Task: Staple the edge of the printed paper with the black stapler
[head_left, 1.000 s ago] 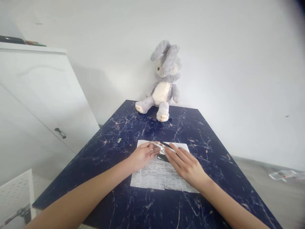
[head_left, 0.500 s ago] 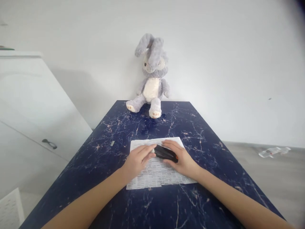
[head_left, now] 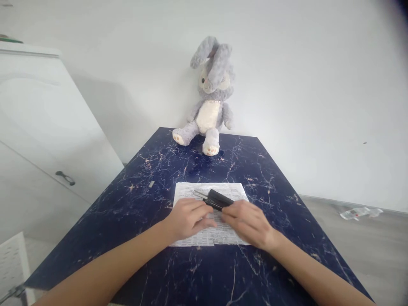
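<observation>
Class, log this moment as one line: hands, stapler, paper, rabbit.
Left hand: at stapler, contact unclear | Right hand: gripping stapler | Paper: beneath stapler | Rabbit: sitting at far end of table

Grey plush rabbit (head_left: 209, 117), cream-bellied: seated at far end of desk (head_left: 156, 163). White cabinet (head_left: 47, 119): fitted with dark handle (head_left: 65, 177), placed at left. Clear plastic item (head_left: 357, 213): seen on floor (head_left: 341, 242) at right.

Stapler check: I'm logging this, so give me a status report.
Right hand grips stapler; left hand at its near side, contact unclear. Stapler over paper, metal strip jutting left. Rabbit sits far back on table, away from both hands.
</observation>
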A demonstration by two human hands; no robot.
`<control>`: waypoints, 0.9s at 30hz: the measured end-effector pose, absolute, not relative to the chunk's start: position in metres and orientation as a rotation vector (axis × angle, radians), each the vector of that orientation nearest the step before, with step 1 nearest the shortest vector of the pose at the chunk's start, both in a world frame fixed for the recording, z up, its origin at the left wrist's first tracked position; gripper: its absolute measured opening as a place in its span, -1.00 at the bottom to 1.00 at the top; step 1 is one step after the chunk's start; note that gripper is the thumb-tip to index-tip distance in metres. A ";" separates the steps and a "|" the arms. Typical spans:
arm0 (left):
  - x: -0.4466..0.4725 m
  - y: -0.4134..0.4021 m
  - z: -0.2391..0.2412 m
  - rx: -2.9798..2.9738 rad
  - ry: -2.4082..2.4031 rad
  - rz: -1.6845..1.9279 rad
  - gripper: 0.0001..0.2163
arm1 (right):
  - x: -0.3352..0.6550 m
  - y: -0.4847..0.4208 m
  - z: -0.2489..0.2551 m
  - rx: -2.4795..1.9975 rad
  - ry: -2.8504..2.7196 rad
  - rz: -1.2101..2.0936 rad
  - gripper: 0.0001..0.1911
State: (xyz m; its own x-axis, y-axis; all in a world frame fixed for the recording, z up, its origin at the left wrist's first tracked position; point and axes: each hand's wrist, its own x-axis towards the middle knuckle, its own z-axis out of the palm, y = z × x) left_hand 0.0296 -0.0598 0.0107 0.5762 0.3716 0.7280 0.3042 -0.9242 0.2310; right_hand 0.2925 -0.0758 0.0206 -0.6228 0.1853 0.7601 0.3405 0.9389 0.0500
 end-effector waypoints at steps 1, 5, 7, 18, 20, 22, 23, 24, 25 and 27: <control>0.026 -0.057 0.012 2.652 0.699 1.303 -0.73 | 0.302 -0.066 0.017 -0.469 -2.196 -0.229 -0.68; 0.009 -0.035 0.015 2.466 1.389 1.187 -0.76 | 0.364 -0.018 0.000 -1.035 -1.955 -0.175 -0.91; 0.001 -0.023 0.015 2.483 1.725 0.983 -0.80 | 0.398 0.003 -0.010 -1.389 -1.847 -0.135 -0.83; -0.043 0.000 0.015 2.051 2.526 0.063 -0.62 | 0.436 0.031 -0.032 -1.635 -1.756 0.040 -0.76; -0.045 -0.001 0.015 2.110 2.469 0.046 -0.63 | 0.426 0.025 -0.026 -1.588 -1.757 -0.003 -0.72; -0.045 -0.001 0.015 2.156 2.416 0.057 -0.61 | 0.410 0.015 -0.017 -1.523 -1.759 0.013 -0.70; -0.045 0.000 0.014 2.173 2.391 0.073 -0.61 | 0.400 0.008 -0.011 -1.469 -1.772 0.061 -0.70; -0.045 0.000 0.014 2.190 2.362 0.095 -0.61 | 0.389 0.000 -0.006 -1.397 -1.800 0.144 -0.69; -0.044 0.001 0.013 2.205 2.331 0.121 -0.61 | 0.377 -0.009 -0.002 -1.311 -1.844 0.247 -0.68; -0.042 0.002 0.013 2.221 2.263 0.187 -0.64 | 0.352 -0.026 0.005 -1.141 -2.001 0.441 -0.67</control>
